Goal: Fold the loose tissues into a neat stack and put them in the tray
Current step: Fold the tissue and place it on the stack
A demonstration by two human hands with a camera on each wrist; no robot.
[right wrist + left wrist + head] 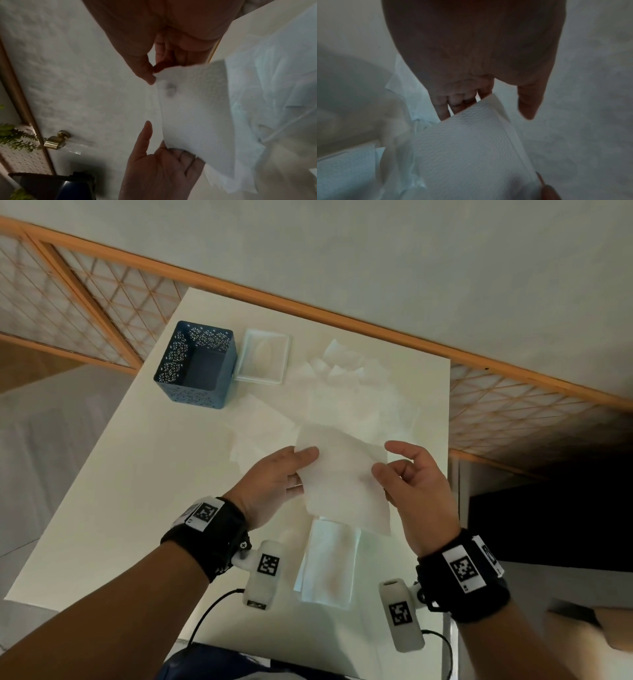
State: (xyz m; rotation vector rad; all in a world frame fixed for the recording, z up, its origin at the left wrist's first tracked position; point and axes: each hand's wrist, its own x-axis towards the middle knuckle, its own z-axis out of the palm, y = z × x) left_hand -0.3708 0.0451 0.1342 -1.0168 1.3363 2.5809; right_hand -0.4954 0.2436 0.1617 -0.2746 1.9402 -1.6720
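Observation:
Both hands hold one white tissue (pixel 342 474) up above the table. My left hand (pixel 301 470) has its fingers lying behind the tissue's left edge, and the left thumb (pixel 529 105) stands apart from the sheet. My right hand (pixel 390 463) pinches the right edge between thumb (pixel 147 77) and a finger behind the sheet. Below the held tissue, near the front edge, lies a folded stack (pixel 329 563). A heap of loose tissues (pixel 352 392) is spread over the far middle of the table. At the back stands the pale tray (pixel 267 333), holding no tissues.
A blue perforated basket (pixel 195 364) stands left of the tray. The white table (pixel 137 508) ends close to the right of my right hand. A wooden lattice screen (pixel 85 296) runs behind the table. Cables hang from the wrist cameras at the front edge.

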